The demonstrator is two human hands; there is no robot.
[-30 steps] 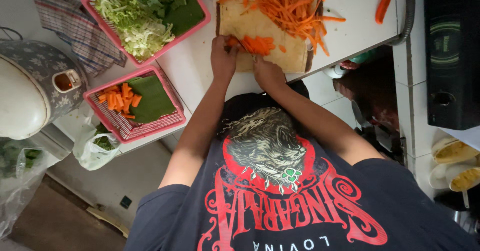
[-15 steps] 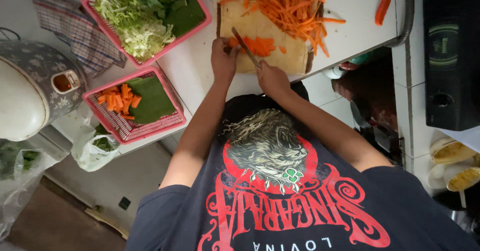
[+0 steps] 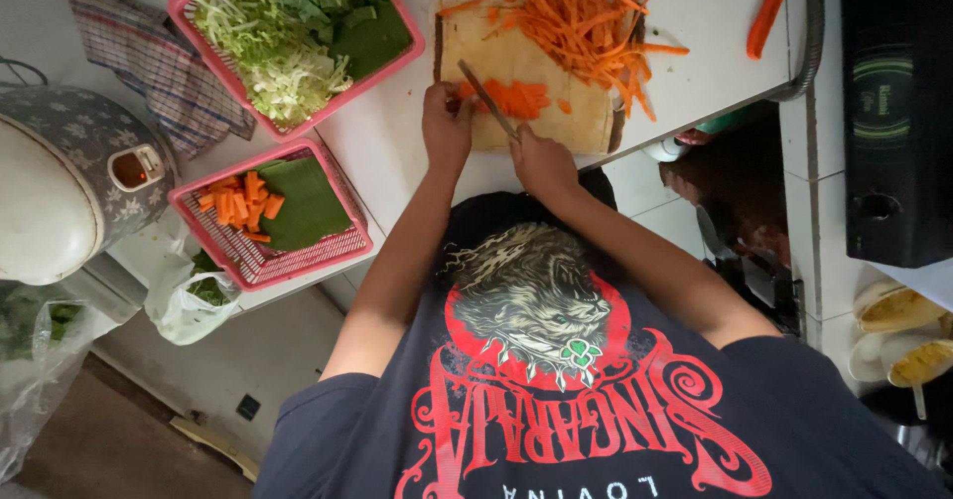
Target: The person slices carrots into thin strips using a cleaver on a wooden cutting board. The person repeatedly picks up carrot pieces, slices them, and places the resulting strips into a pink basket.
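Carrots under the knife on a white counter

Head view: the right hand grips a knife by its handle, blade angled over carrot pieces on the board; the left hand pins them, fingers curled (shredded carrot lies beyond, two pink baskets to the left)

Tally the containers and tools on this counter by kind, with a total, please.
Pink baskets: 2, one with greens, one with carrot pieces
Cutting board: 1
Knife, in the right hand: 1
Rice cooker: 1
Checked cloth: 1
Total: 6
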